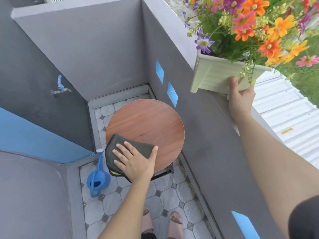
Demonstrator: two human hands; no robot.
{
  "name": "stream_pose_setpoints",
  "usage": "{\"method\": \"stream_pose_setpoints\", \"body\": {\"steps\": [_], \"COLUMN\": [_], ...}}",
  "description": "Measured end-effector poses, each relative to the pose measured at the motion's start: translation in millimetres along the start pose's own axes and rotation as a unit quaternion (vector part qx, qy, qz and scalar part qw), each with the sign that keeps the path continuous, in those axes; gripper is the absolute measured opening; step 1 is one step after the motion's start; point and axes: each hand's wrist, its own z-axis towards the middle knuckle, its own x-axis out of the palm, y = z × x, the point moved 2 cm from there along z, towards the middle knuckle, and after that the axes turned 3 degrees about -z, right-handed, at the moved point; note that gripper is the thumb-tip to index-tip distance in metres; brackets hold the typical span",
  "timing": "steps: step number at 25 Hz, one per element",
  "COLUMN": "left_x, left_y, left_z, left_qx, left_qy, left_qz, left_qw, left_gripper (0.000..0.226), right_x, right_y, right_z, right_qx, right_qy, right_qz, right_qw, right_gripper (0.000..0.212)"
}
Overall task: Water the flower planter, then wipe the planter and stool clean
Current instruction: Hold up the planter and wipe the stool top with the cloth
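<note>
A round wooden stool top (148, 125) stands on the tiled floor in the corner, with water drops along its far edge. My left hand (134, 161) lies flat, fingers spread, on a dark grey cloth (119, 149) at the stool's near left edge. A pale green planter (215, 76) full of orange, pink and purple flowers (255, 26) rests on top of the grey wall at the upper right. My right hand (240, 99) grips the planter's lower near corner, thumb on its side.
A blue watering can (98, 180) stands on the floor left of the stool. A blue-handled tap (60, 88) sticks out of the left wall. Grey walls close in the corner on three sides. My sandalled feet (162, 223) stand on the tiles below.
</note>
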Motion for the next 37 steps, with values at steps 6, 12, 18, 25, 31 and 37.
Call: {"method": "stream_pose_setpoints", "body": {"steps": [6,12,18,25,31,37], "left_x": [14,33,33,-16,-22,-20], "left_y": [-6,-9,-28,-91,-94,-40], "left_z": [-31,-52,-89,-110,-31,18], "left_qx": [0.053,0.162,0.223,-0.042,-0.133,-0.033], "left_qy": [0.038,0.019,0.078,0.396,0.296,0.195], "left_qz": [0.014,0.091,0.019,-0.490,-0.629,-0.482], "left_qw": [0.998,0.982,0.972,0.776,0.706,0.854], "left_gripper": [0.130,0.119,0.078,0.050,0.012,0.065], "right_x": [1,0,0,0,1,2], "right_y": [-3,-3,0,-2,-5,-10], "right_z": [1,2,0,2,4,7], "right_qx": [-0.003,0.000,0.005,0.001,0.009,0.015], "right_qy": [0.003,0.009,0.007,0.014,0.013,0.008], "right_qz": [-0.012,-0.008,-0.007,-0.013,-0.016,-0.017], "right_qw": [1.000,1.000,1.000,1.000,1.000,1.000], "right_gripper": [0.051,0.053,0.062,0.061,0.074,0.073]}}
